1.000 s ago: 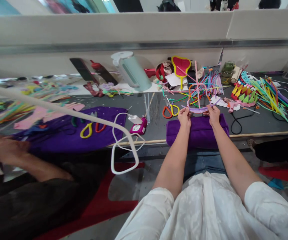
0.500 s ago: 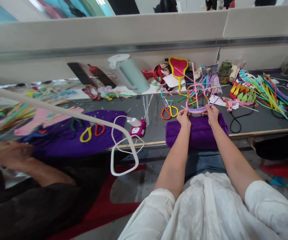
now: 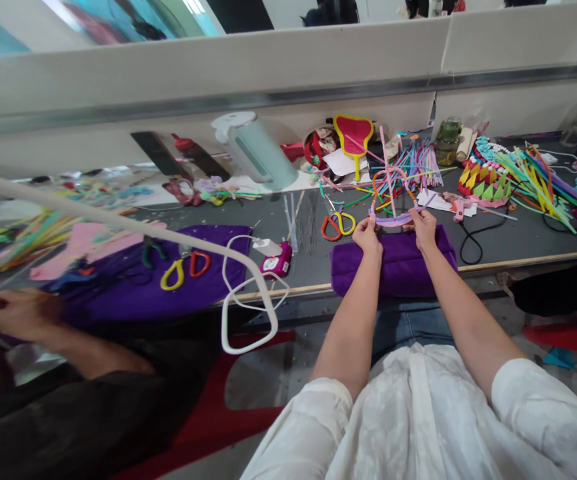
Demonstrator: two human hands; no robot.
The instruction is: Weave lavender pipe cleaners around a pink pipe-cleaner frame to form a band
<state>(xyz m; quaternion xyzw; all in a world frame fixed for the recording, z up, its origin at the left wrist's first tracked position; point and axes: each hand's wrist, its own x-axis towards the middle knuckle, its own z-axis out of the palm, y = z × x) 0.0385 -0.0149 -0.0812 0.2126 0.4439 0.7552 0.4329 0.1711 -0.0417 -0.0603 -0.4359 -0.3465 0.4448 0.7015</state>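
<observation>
Between my two hands is a pipe cleaner frame, with a purple band at the bottom, orange and pink curved sides and a pink upright stem. My left hand pinches the band's left end, and my right hand pinches its right end. Both wrists are over a folded purple cloth at the table edge. Left of my left hand lie scissors with one red and one yellow handle. Loose pipe cleaners in many colours are heaped just behind the frame.
At the left, a co-worker's hand is by another purple cloth bearing scissors and pliers. A white looped stand crosses the foreground. Behind stand a pale kettle and a jar. A pink glue gun lies right.
The view has shifted slightly. My hands keep their hold on the pipe cleaner frame with almost no movement. The co-worker's hand at the left has moved a little.
</observation>
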